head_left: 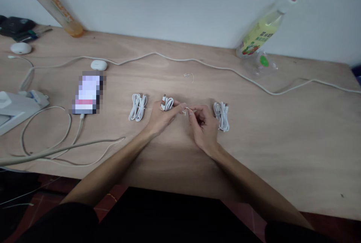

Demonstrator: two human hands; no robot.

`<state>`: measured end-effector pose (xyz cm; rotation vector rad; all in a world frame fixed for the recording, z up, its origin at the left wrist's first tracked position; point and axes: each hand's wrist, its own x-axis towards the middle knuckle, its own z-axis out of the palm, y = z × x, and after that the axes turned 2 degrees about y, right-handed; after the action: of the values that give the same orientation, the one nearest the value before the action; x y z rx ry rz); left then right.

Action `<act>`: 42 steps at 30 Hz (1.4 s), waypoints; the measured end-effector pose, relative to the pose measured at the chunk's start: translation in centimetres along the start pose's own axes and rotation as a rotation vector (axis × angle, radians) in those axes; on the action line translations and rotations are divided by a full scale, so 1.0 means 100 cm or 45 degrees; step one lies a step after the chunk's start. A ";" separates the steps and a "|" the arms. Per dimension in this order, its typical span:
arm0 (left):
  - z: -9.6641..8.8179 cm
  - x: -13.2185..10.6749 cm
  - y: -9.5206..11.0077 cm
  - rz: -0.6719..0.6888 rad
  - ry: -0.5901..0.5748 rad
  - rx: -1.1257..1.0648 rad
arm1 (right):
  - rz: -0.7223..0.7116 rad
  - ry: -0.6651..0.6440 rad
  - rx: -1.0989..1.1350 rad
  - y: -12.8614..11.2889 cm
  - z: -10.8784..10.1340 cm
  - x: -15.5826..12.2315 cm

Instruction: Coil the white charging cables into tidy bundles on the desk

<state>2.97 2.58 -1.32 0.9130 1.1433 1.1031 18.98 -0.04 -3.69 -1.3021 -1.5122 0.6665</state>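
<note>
White coiled cable (169, 103) grasped in left hand (160, 118), over wooden counter (282, 141), between two bundled cables (138, 107) lying well apart; right hand (205, 126) pinching thin white strip (187, 108) near the coil.

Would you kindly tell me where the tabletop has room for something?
The broadest free patch lies right of the rightmost cable bundle, before the long white cord; a narrower one lies behind it, between the orange bottle and yellow-green bottle. Crowded: around the smartphone, left hand and right hand.
</note>
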 end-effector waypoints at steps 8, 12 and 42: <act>-0.002 0.001 -0.003 0.083 -0.004 0.067 | -0.007 -0.139 0.060 -0.003 -0.003 0.003; -0.002 0.002 -0.002 0.116 -0.009 0.100 | -0.056 -0.157 0.037 -0.004 -0.003 0.004; -0.001 0.002 -0.010 0.194 0.076 0.144 | -0.148 0.061 -0.136 -0.002 0.005 -0.003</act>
<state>3.06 2.57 -2.32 1.0759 1.2105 1.2053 18.46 -0.28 -3.77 -1.2896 -1.5885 0.4827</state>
